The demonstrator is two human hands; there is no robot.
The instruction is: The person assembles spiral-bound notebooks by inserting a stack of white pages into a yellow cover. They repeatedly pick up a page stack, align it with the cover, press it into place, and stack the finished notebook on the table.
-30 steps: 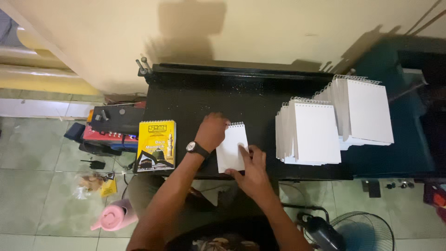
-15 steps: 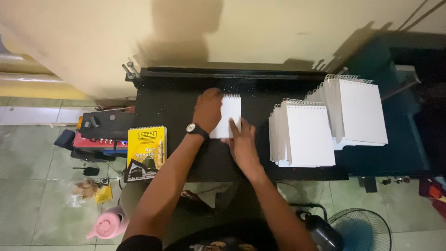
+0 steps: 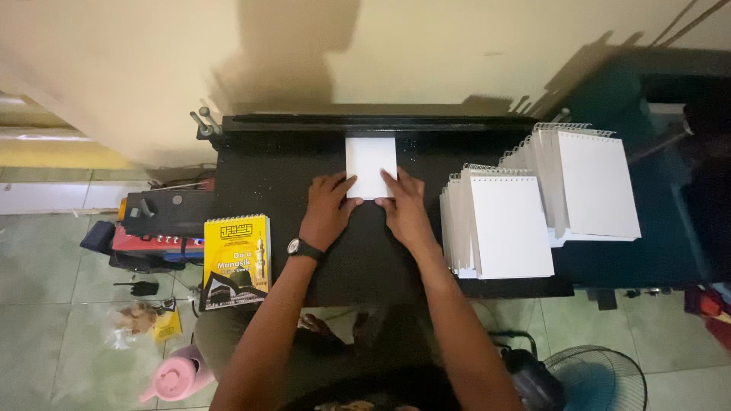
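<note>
Hands rest flat on a small white rectangular pad of blank sheets (image 3: 371,165), which lies on the black work table (image 3: 266,175) with its far edge close against the long black bar (image 3: 381,120) running along the table's back. The left hand (image 3: 329,209), a dark wristwatch (image 3: 304,248) on its wrist, presses its fingers on the pad's near left corner; the right hand (image 3: 405,209) presses on the near right corner. Both hands lie open with fingers spread and grip nothing, only bearing down on the sheets.

To the right of the right hand, just beside the forearm, stands a fanned stack of white spiral-bound notepads (image 3: 499,224), its wire coils turned towards the wall. A second, similar stack of white spiral-bound notepads (image 3: 586,183) sits farther right and slightly behind, touching or overlapping the first. To the left, well apart from the left hand, a yellow booklet with a dark picture on its cover (image 3: 235,261) overhangs the table's near left corner. Beyond the table's left edge lies a black and red tool (image 3: 156,224). On the pale green tiled floor (image 3: 46,304) below are a pink plastic jug (image 3: 173,375) at lower left and a dark round-caged fan (image 3: 601,377) at lower right. Nothing lies between the hands and the pad.
</note>
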